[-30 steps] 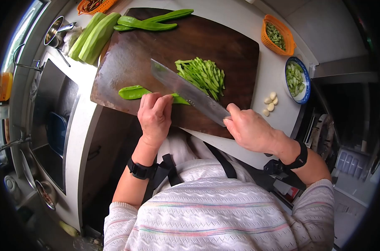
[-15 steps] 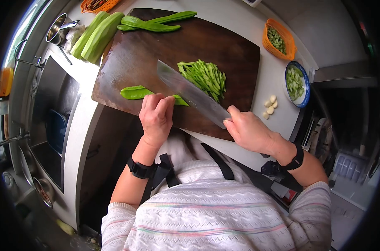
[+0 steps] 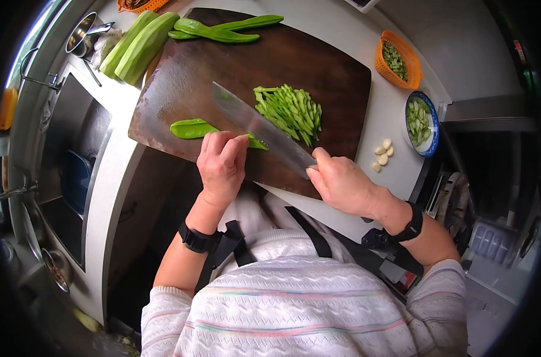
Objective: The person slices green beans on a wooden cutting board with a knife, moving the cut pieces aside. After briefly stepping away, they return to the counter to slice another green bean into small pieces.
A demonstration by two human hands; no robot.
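Note:
My left hand (image 3: pixel 221 169) is closed, its curled fingers pressing a long flat green pod (image 3: pixel 191 129) onto the dark wooden cutting board (image 3: pixel 318 62). The pod sticks out on both sides of the fingers. My right hand (image 3: pixel 346 183) is wrapped round the handle of a cleaver (image 3: pixel 260 127) with a broad blade. The blade slants across the board just right of my left fingertips, beside the pod's cut end. A pile of thin green strips (image 3: pixel 291 114) lies on the far side of the blade. Whole pods (image 3: pixel 218 34) rest at the board's far edge.
Two pale green peeled gourds (image 3: pixel 142 50) lie at the board's back left, near a metal pot (image 3: pixel 80 35) and the sink (image 3: pixel 74 154). On the right are an orange basket (image 3: pixel 414 59) of chopped greens, a blue-rimmed bowl (image 3: pixel 435 122) of green slices, and several garlic cloves (image 3: pixel 382 156).
The cleaver and my right hand have shifted a little left, toward my left fingertips. My left hand still presses the pod in about the same place.

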